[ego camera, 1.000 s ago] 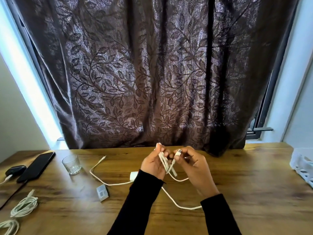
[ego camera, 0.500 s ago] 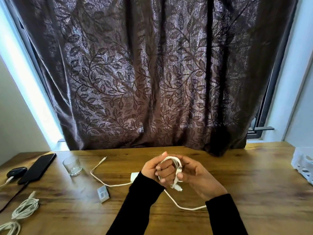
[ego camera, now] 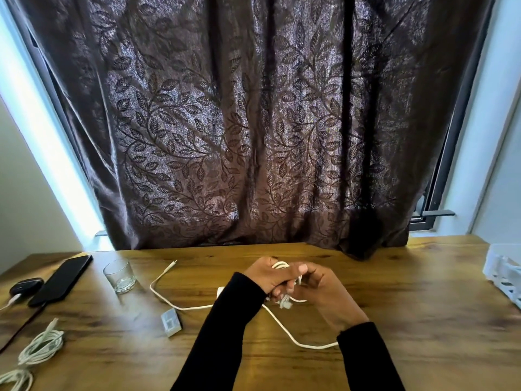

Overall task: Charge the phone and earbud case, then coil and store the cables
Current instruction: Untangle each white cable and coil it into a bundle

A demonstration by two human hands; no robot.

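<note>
Both hands meet over the middle of the wooden table, wrapped round a small coil of white cable. My left hand grips the coil's loops. My right hand holds the cable from the right, thumb on top. A white plug hangs below the fingers, and the loose tail of the cable trails toward my right sleeve. A second white cable lies to the left. The black phone and the dark earbud case rest at the far left, each with a cable running to it.
A glass tumbler stands left of centre, a small white adapter nearer me. Two coiled white cables lie at the front left corner. A white slatted basket sits at the right edge. A dark curtain hangs behind the table.
The hands dropped closer to the table and drew together. The cable, first stretched between the fingers, is now wound into a tight coil inside both hands, and the loose tail is shorter.
</note>
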